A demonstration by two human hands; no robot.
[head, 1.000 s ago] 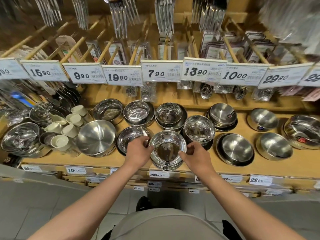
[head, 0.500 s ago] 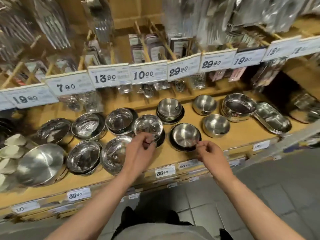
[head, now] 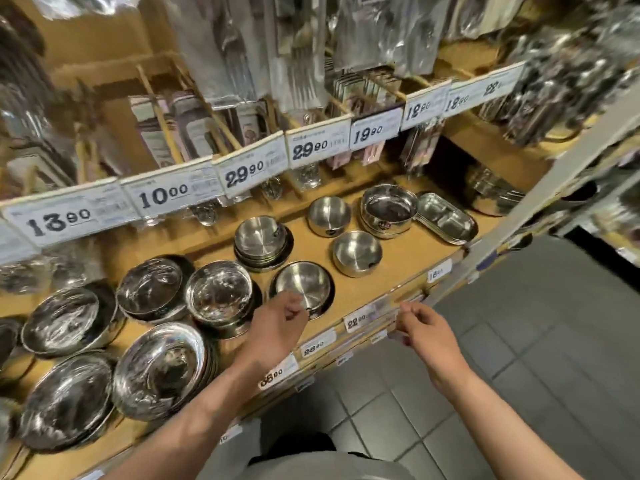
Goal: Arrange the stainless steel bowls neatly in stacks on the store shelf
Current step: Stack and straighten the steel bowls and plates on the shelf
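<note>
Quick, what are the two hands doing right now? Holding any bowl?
Left hand: empty, fingers loosely curled beside a shallow steel bowl.
Right hand: empty, fingers loosely curled.

Warm, bright light, seemingly from overhead, glares off the steel; edges are motion-blurred and bent by wide-angle distortion.

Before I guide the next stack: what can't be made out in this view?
- Head view: near rim of the shallow bowl is covered by the left hand; contact unclear.
- Hanging cutlery packs: motion-blurred.
- Left-edge bowl: cut off by the frame.
- Stack counts: unclear.
- Right hand: whether it pinches anything is unclear.
</note>
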